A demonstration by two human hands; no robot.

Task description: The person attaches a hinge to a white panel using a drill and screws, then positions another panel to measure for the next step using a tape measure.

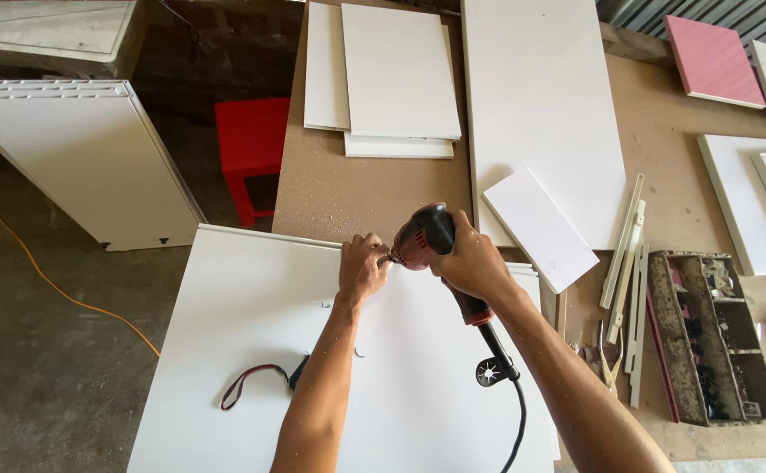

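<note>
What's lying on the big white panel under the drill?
On the panel: a black tool with a red wrist loop, a round black piece by the cord, two small notches. The hands and drill cover the spot being worked.

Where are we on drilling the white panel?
Done: a few small marks or holes already show in the large white laminate panel. In hand: the right hand grips the red corded power drill at the panel's far edge, while the left hand pinches at its tip. Left: can't tell; stacked white boards lie untouched on the brown workbench.
</note>
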